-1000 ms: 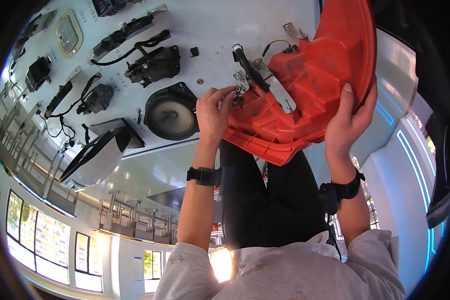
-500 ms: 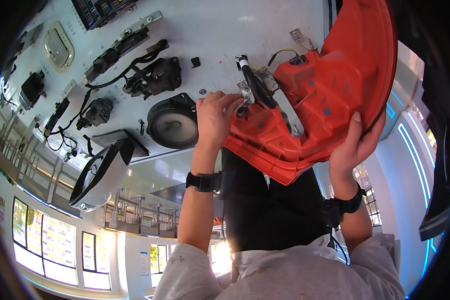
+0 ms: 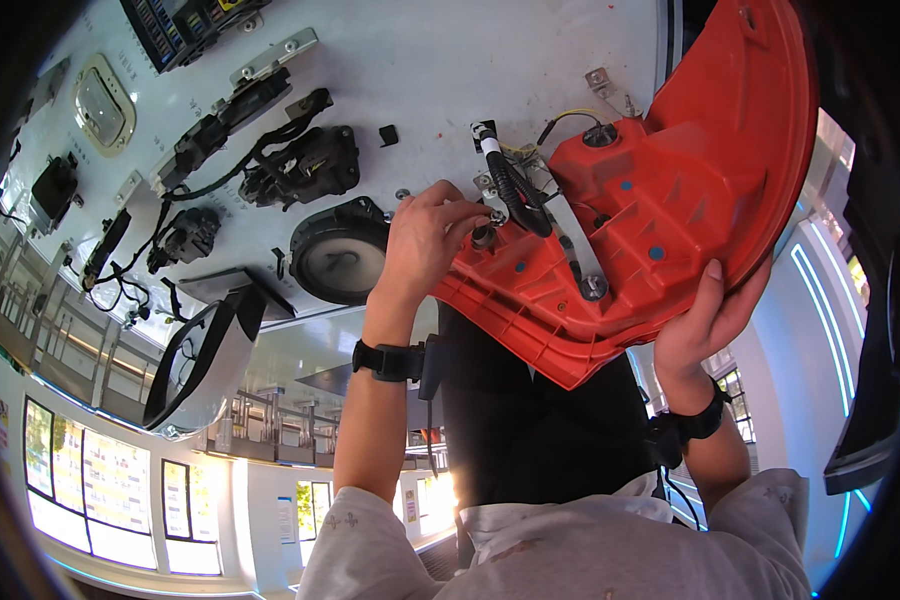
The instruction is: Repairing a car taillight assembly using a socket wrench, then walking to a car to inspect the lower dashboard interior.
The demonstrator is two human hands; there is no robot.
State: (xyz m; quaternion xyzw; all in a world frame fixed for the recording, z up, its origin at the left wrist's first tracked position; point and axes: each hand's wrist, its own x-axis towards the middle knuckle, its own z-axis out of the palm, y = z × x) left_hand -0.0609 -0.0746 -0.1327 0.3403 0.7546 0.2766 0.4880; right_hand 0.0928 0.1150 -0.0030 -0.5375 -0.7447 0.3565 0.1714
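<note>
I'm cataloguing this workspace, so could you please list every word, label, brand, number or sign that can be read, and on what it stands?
None can be read.
White board, lettered beside the mounted parts: too small to read.
Far-wall sheet: too small to read.
Red housing: no readable marking seen.

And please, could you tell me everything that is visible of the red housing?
The red housing looks like glossy moulded plastic, ribbed, with a blunt corner pointing toward the person and a long curved part rising on the right. It has small blue spots and a dark round fitting. A metal strip and black corrugated hose overlap it in view. The right hand holds its lower right edge; whether the left hand touches it is unclear.
</note>
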